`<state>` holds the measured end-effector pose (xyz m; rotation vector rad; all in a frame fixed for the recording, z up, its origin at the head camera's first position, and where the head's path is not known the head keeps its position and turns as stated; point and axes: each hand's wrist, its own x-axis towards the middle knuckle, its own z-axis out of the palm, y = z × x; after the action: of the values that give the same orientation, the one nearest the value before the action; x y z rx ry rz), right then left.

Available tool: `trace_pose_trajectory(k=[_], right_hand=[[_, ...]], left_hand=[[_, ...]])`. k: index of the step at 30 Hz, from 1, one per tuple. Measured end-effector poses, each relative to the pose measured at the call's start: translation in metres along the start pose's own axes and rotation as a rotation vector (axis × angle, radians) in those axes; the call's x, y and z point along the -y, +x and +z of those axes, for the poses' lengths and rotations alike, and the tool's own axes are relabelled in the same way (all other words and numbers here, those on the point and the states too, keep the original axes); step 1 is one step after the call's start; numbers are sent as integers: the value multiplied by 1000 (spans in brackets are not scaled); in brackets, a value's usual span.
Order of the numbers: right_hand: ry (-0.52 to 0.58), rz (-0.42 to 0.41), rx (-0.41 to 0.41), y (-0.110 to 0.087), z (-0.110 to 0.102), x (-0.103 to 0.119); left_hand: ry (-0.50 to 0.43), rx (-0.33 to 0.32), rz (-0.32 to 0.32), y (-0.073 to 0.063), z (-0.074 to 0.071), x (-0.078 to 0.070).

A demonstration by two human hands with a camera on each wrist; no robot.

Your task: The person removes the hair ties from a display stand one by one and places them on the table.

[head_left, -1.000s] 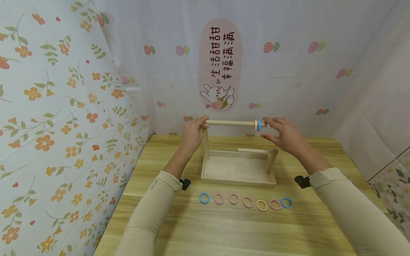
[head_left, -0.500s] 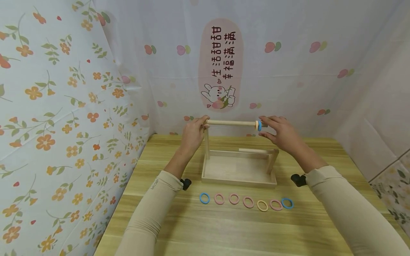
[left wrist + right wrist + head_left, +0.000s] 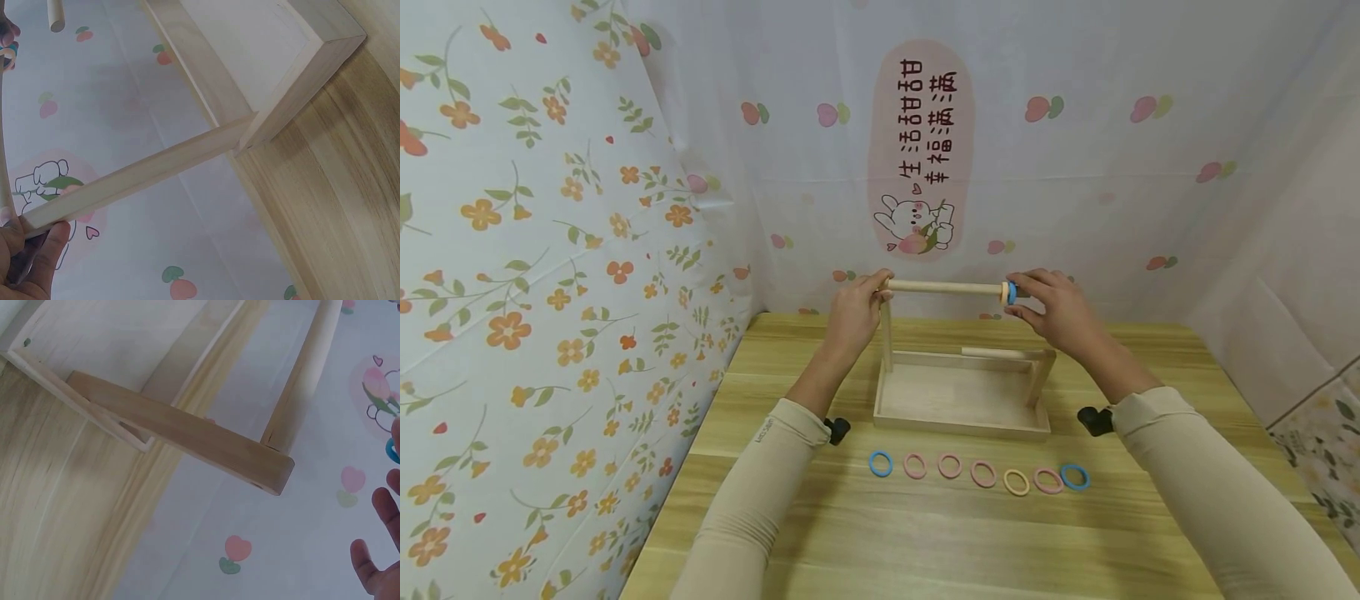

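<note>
A wooden stand has a shallow tray base (image 3: 962, 428) and two posts. My left hand (image 3: 853, 315) grips the top of the left post (image 3: 137, 170), where the upper dowel (image 3: 943, 287) joins it. Near that dowel's free right end sit a cream ring (image 3: 1003, 293) and a blue ring (image 3: 1012, 293), side by side around it. My right hand (image 3: 1054, 310) pinches the blue ring between thumb and fingers; its other fingers are spread in the right wrist view. Below it, the shorter right post (image 3: 181, 428) carries a lower dowel (image 3: 992, 353) pointing left.
In front of the stand, a row of loose rings lies on the wooden table (image 3: 925, 542): blue (image 3: 881, 464), several pink (image 3: 983, 474), yellow (image 3: 1017, 482) and another blue ring (image 3: 1075, 477). A patterned curtain (image 3: 820, 208) hangs behind, with floral cloth (image 3: 572, 333) at left.
My right hand has moved slightly left onto the blue ring, its thumb and fingers closing in. The blue ring now looks tilted on the dowel. My left hand keeps its grip.
</note>
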<state>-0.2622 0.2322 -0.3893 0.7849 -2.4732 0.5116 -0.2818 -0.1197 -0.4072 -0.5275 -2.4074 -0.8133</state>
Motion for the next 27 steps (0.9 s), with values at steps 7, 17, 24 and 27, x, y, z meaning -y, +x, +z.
trace_pose_trajectory(k=[7, 17, 24, 27], right_hand=[[-3, -41, -82, -1, 0, -2], [-16, -40, -127, -5, -5, -6], [-55, -14, -127, -10, -7, -12], [-61, -5, -137, -13, -8, -14]], left_hand=[[2, 0, 2, 0, 0, -1], [4, -10, 13, 0, 1, -1], [6, -11, 12, 0, 0, -3], [6, -5, 9, 0, 0, -3]])
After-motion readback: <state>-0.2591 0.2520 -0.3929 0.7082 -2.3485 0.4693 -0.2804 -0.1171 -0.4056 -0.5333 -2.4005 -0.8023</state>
